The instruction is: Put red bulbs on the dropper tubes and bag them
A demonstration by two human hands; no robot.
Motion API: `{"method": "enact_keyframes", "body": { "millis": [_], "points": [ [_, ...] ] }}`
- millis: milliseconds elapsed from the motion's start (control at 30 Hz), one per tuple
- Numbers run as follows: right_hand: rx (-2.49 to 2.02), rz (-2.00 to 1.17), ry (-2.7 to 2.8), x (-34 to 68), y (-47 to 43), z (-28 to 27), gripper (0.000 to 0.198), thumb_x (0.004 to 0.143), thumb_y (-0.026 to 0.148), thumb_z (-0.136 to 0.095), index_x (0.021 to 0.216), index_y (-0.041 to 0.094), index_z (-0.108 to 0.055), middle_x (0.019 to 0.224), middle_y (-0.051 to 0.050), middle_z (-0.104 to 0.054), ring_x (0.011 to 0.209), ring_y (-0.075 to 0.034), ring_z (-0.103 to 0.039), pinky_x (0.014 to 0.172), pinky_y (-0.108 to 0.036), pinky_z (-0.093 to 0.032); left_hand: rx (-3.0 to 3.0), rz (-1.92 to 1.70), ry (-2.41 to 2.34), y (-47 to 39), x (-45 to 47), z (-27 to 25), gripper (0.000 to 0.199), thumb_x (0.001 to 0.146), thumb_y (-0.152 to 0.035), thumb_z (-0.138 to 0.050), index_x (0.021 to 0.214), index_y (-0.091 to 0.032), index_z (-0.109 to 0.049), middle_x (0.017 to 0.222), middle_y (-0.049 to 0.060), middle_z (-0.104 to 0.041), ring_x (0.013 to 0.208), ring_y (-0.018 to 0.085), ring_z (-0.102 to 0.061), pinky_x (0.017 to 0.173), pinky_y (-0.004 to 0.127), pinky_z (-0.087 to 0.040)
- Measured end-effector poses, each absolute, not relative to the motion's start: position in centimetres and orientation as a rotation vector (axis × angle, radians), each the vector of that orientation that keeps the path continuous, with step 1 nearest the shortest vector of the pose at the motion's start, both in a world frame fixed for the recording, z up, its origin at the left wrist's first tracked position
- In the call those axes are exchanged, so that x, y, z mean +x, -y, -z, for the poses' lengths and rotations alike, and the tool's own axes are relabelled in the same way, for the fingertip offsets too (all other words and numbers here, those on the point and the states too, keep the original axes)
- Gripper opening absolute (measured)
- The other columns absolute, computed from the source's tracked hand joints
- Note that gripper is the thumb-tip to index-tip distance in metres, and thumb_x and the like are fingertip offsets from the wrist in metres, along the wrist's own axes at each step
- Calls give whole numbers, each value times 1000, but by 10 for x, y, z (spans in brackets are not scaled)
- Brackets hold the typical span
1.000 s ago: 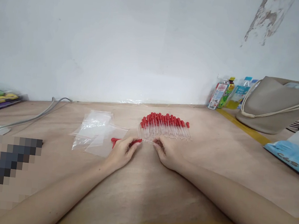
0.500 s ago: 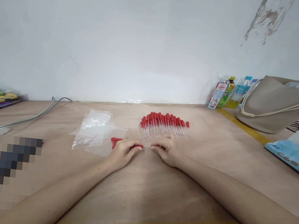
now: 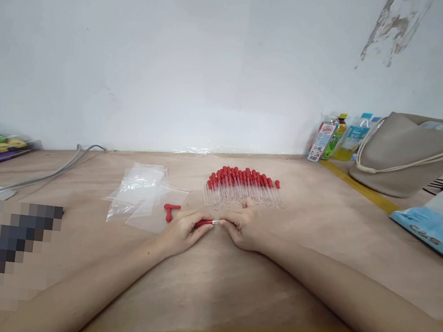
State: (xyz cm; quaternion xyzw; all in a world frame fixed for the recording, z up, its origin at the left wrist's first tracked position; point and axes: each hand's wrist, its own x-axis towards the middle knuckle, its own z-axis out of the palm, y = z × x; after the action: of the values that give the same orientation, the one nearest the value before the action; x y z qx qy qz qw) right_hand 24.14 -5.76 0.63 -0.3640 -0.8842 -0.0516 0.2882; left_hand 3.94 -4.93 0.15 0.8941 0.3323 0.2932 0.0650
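Note:
My left hand (image 3: 182,231) is closed on a red rubber dropper bulb (image 3: 204,222), whose open end points right. A clear glass tube (image 3: 215,222) runs from the bulb's mouth to my right hand (image 3: 243,227), which pinches it between thumb and finger. Most of the tube is hidden by that hand. Just beyond, several droppers with red bulbs (image 3: 240,175) and clear tubes lie side by side in a row. Left of my left hand, loose red bulbs (image 3: 170,212) lie on the edge of a clear plastic bag.
Clear plastic bags (image 3: 139,188) lie on the brown table (image 3: 174,299) at left. A grey cable (image 3: 57,169) runs along the left side. Drink bottles (image 3: 350,140), a beige bag (image 3: 398,159) and a blue packet (image 3: 431,224) are at right. A white wall stands behind.
My hands have come slightly closer together and toward me. Less glass tube shows between them, and the red bulb sits nearer the right fingertips.

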Motion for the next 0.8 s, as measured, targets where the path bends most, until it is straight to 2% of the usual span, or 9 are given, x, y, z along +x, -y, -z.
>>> {"method": "enact_keyframes", "body": {
  "millis": [300,400,500,567,600,700,800],
  "points": [
    [-1066,22,2407,235,54,-3,28,88,25,-37,73,19,-60,64,-1,-62,53,-11,-43,72,-31,-27,2724,-870,-999,47,39,0,18,85,-28,-45,91,-18,-58,78,3,-62,70,14,-56,63,25,-43],
    [-1077,-9,2414,233,55,-6,27,88,25,-36,75,18,-58,69,-2,-63,58,-12,-48,71,-30,-29,2742,-819,-1020,45,40,-7,18,86,-27,-44,93,-19,-58,82,4,-63,77,16,-57,68,27,-44],
    [-1073,-84,2410,233,56,-14,18,85,20,-41,78,17,-57,72,-2,-63,65,-13,-52,71,-30,-31,2751,-780,-1042,38,31,-22,22,83,-31,-47,100,-20,-56,95,5,-60,89,18,-55,78,30,-44],
    [-1150,-208,2339,236,54,-20,14,80,17,-44,77,17,-58,71,-2,-63,64,-13,-53,67,-27,-34,2721,-767,-1130,28,16,-35,31,79,-36,-52,105,-19,-54,105,8,-56,96,20,-53,81,31,-43],
    [-1211,-296,2276,237,52,-23,13,79,17,-46,76,17,-58,69,-1,-63,62,-13,-54,63,-26,-35,2698,-716,-1169,22,5,-42,33,77,-39,-54,104,-19,-55,104,8,-56,95,20,-53,78,30,-44],
    [-1396,-552,2025,242,37,-30,15,78,23,-47,69,17,-59,64,-2,-63,55,-12,-55,53,-23,-36,2586,-332,-1262,5,-30,-56,40,65,-44,-64,98,-22,-59,100,7,-58,90,22,-56,71,29,-46],
    [-1553,-555,1813,238,14,-35,21,76,29,-49,60,18,-59,60,-2,-63,58,-14,-58,55,-24,-38,2461,-186,-1320,-4,-54,-59,56,53,-39,-73,104,-26,-56,98,5,-59,88,23,-57,67,28,-47]
  ]
}}
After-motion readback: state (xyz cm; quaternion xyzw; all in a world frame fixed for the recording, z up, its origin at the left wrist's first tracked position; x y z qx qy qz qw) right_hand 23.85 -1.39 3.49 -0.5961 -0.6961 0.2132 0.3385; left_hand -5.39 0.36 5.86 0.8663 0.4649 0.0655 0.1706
